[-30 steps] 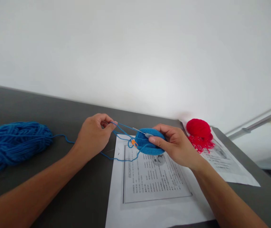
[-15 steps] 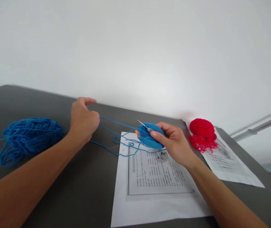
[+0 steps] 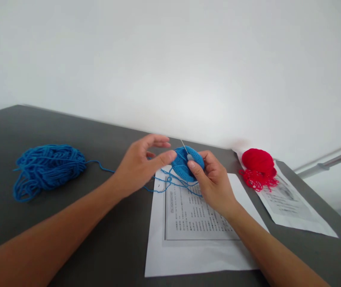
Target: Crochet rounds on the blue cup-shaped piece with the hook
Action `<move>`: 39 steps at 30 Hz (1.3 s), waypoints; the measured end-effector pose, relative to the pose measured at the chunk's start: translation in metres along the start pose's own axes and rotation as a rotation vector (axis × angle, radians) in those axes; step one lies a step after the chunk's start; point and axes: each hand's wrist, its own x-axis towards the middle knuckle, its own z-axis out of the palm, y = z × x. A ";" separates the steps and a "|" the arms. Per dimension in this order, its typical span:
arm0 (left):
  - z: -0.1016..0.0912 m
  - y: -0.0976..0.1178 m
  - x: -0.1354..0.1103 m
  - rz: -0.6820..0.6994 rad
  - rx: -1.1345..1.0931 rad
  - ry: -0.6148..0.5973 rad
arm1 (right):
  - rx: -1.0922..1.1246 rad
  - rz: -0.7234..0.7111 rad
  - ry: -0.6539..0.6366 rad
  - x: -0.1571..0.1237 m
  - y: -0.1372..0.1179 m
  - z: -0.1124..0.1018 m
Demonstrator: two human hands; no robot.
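My right hand (image 3: 215, 181) grips a round blue crochet piece (image 3: 185, 169) together with a crochet hook (image 3: 188, 153), whose thin metal tip points up and left. Just left of the piece is my left hand (image 3: 142, 163), fingers apart, its thumb tip at or near the blue edge; whether it touches I cannot tell. Loose strands of blue yarn (image 3: 170, 181) hang below the piece over a printed sheet (image 3: 170, 257). One strand runs from a blue yarn skein (image 3: 51, 169) on the left toward my left wrist, which hides part of it.
A red yarn ball (image 3: 258, 161) with loose loops lies on a second printed sheet (image 3: 302, 219) at the right. The dark grey table (image 3: 104, 247) meets a white wall (image 3: 164, 67) at the back. A metal rail (image 3: 328, 163) shows at far right.
My left hand has come right from beside the skein to the crochet piece, and its fingers have opened. The yarn strands, stretched taut before, now hang slack. The orange marker is no longer visible.
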 end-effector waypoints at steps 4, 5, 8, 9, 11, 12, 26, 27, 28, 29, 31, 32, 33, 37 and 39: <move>0.021 0.005 -0.018 -0.105 -0.176 -0.177 | 0.006 -0.018 -0.050 -0.004 -0.004 0.005; 0.024 0.006 -0.020 -0.120 -0.179 -0.150 | 0.019 -0.013 -0.067 -0.004 -0.005 0.006; 0.024 0.005 -0.021 -0.136 -0.190 -0.061 | 0.103 0.027 -0.154 -0.004 -0.006 0.007; 0.023 0.004 -0.020 -0.143 -0.219 -0.035 | 0.140 0.047 -0.195 -0.004 -0.006 0.007; 0.020 0.002 -0.016 -0.174 -0.326 0.049 | 0.205 0.091 -0.278 -0.003 -0.006 0.006; 0.018 0.001 -0.013 -0.191 -0.398 0.101 | 0.228 0.107 -0.306 -0.002 -0.007 0.005; 0.000 -0.001 0.002 -0.223 -0.622 0.091 | 0.123 -0.028 0.022 0.002 -0.007 -0.006; 0.002 -0.001 0.001 -0.248 -0.621 0.073 | 0.064 -0.084 0.017 0.001 -0.005 -0.005; 0.003 -0.002 0.001 -0.270 -0.620 0.055 | -0.013 -0.155 -0.009 0.000 -0.004 -0.005; 0.006 -0.003 0.000 -0.285 -0.619 0.041 | -0.098 -0.230 -0.041 -0.001 -0.002 -0.004; 0.010 -0.003 -0.003 -0.303 -0.618 0.031 | -0.248 -0.358 -0.081 -0.003 -0.001 -0.002; 0.012 -0.004 -0.004 -0.308 -0.615 0.034 | -0.293 -0.395 -0.082 -0.004 0.000 -0.002; 0.014 -0.004 -0.005 -0.309 -0.610 0.040 | -0.312 -0.411 -0.071 -0.005 0.000 -0.001; 0.019 -0.002 -0.011 -0.302 -0.581 0.077 | -0.353 -0.447 -0.015 -0.006 -0.002 -0.001; 0.020 0.000 -0.013 -0.306 -0.570 0.093 | -0.350 -0.453 0.019 -0.007 -0.003 -0.001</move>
